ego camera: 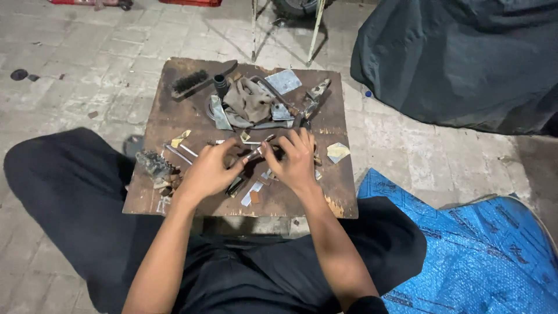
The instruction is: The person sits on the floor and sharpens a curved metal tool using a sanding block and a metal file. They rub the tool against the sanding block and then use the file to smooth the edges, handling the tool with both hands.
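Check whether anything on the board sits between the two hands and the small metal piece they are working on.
Nothing visible does. The left hand and right hand both already touch the small metal piece, meeting over the wooden board. The rag and brush lie farther back, apart from the hands.

- Board (174,116) – worn, rough brown wood
- Rag (249,100) – matt, crumpled cloth
- Plate (283,81) – dull grey metal
- Brush (189,82) – dark bristles
- Sheet (465,244) – glossy blue plastic
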